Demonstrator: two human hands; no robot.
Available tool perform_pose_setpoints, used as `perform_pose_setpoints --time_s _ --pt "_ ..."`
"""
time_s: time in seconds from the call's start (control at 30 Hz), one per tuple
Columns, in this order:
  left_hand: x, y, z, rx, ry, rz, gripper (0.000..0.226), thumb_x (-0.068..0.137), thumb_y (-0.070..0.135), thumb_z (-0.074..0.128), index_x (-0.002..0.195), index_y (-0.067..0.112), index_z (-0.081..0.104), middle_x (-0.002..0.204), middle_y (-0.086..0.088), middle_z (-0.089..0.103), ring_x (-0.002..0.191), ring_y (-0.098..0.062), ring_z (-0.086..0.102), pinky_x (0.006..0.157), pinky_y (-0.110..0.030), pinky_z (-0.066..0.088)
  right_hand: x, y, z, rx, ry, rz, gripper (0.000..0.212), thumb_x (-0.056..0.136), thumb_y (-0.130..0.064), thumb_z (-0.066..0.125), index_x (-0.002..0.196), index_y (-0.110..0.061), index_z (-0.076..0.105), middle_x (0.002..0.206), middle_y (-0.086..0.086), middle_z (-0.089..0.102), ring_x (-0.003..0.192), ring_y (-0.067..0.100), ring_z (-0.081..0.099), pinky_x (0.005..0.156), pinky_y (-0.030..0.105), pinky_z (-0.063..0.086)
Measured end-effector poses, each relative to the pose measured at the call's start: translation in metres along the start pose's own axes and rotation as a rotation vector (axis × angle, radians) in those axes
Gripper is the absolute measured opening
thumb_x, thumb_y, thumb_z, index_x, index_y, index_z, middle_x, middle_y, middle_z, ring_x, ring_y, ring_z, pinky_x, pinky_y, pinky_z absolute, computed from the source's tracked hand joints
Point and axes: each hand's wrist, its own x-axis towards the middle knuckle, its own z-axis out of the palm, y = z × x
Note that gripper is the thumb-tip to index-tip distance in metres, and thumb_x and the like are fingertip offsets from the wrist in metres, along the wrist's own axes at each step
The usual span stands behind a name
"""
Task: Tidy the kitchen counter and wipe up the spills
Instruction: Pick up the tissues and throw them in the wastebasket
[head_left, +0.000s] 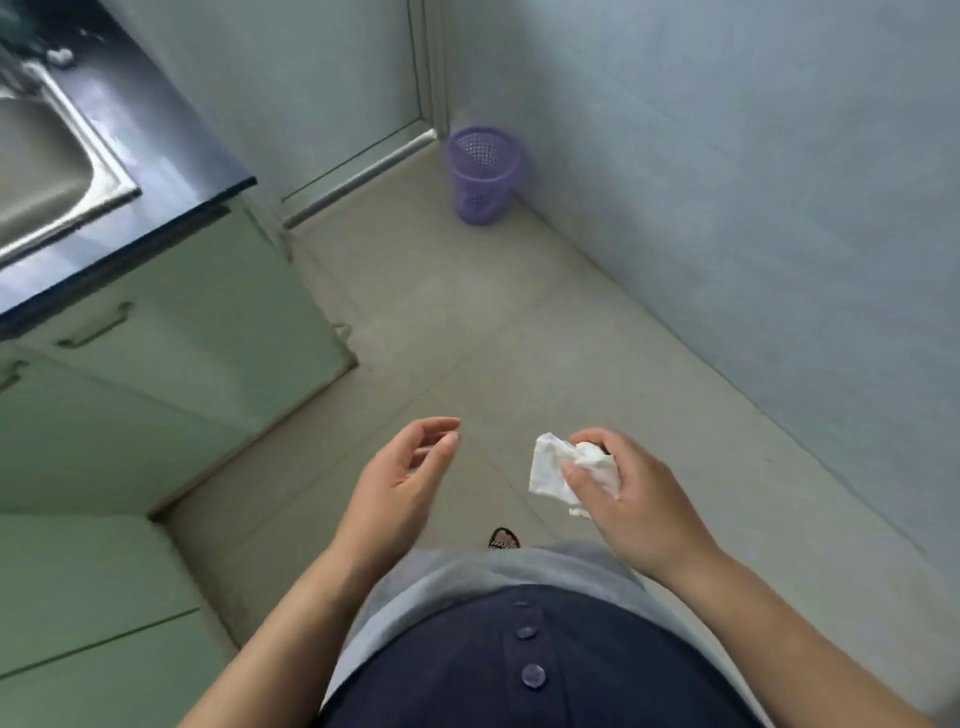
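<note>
Our right hand pinches a crumpled white tissue between thumb and fingertips; our left hand hangs loose and empty, fingers curled. The purple bin stands well ahead in the corner by the door. We should walk close and drop the tissue straight over its rim, not toss.

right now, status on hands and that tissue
Right hand shut on crumpled tissue. Left hand open, empty. Purple bin ahead in the corner, bare floor between.
</note>
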Motion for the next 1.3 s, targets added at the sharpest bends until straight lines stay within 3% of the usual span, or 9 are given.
perform_pose_setpoints --time_s 0.17,0.47,0.63,0.8,0.93,1.07,1.2,1.3 --pt "0.069 0.034 0.015 0.087 -0.112 -0.027 0.016 0.092 0.028 0.052 0.104 0.032 0.062 0.103 0.011 0.069 0.097 0.003 0.061 0.077 -0.004 0.041 0.054 0.011 -0.026 0.036 0.021 0.083 0.011 0.089 -0.037 0.053 0.099 -0.034 0.054 0.096 -0.018 0.06 0.089 -0.003 0.055 0.068 0.008 0.041" --pt "0.26 0.08 -0.024 0.105 -0.094 -0.043 0.014 0.092 0.028 0.052 0.098 0.035 0.063 0.097 0.014 0.07 0.093 0.004 0.061 0.072 -0.003 0.039 0.244 -0.022 -0.056 0.042 0.053 0.12 0.026 0.089 -0.038 0.052 0.114 -0.029 0.054 0.108 -0.012 0.06 0.096 0.005 0.056 0.078 0.02 0.043" --pt "0.383 0.145 -0.067 0.127 -0.084 0.003 0.014 0.093 0.034 0.051 0.1 0.037 0.062 0.1 0.015 0.069 0.095 0.006 0.06 0.078 -0.01 0.041 0.368 -0.086 -0.093 0.098 0.106 0.103 0.026 0.089 -0.037 0.053 0.114 -0.03 0.054 0.105 -0.014 0.061 0.094 0.003 0.056 0.072 0.013 0.041" --pt "0.469 0.176 -0.091 0.152 -0.056 -0.041 0.014 0.093 0.036 0.05 0.1 0.038 0.062 0.101 0.018 0.068 0.095 0.01 0.058 0.073 -0.02 0.042 0.46 -0.111 -0.113 0.12 0.095 0.121 0.025 0.089 -0.038 0.052 0.113 -0.033 0.053 0.104 -0.015 0.061 0.094 0.0 0.056 0.071 0.012 0.04" --pt "0.535 0.192 -0.1 0.18 -0.071 -0.083 0.015 0.092 0.035 0.049 0.099 0.037 0.062 0.102 0.019 0.067 0.097 0.01 0.058 0.076 -0.012 0.04 0.531 -0.118 -0.126 0.127 0.07 0.15 0.024 0.089 -0.036 0.052 0.112 -0.033 0.054 0.102 -0.015 0.062 0.093 -0.001 0.056 0.069 0.012 0.04" --pt "0.625 0.206 -0.102 0.182 -0.052 -0.101 0.014 0.093 0.034 0.05 0.098 0.038 0.062 0.103 0.016 0.068 0.099 0.005 0.059 0.082 -0.016 0.04 0.631 -0.12 -0.143 0.13 0.033 0.153 0.019 0.089 -0.038 0.052 0.107 -0.036 0.054 0.102 -0.013 0.063 0.091 0.0 0.057 0.065 0.011 0.038" --pt "0.733 0.238 -0.1 0.231 -0.007 -0.126 0.016 0.093 0.034 0.049 0.101 0.034 0.062 0.102 0.017 0.066 0.094 0.013 0.055 0.071 -0.001 0.037 0.754 -0.129 -0.18 0.094 -0.009 0.094 0.037 0.078 -0.047 0.047 0.11 -0.031 0.055 0.104 -0.014 0.062 0.093 0.0 0.056 0.068 0.008 0.04" --pt "0.819 0.269 -0.104 0.257 0.04 -0.141 0.018 0.093 0.035 0.048 0.103 0.03 0.062 0.096 0.019 0.064 0.086 0.014 0.054 0.065 0.0 0.036 0.847 -0.14 -0.212 0.022 -0.073 0.056 0.027 0.087 -0.04 0.054 0.112 -0.03 0.054 0.107 -0.011 0.062 0.093 0.006 0.056 0.069 0.01 0.039"
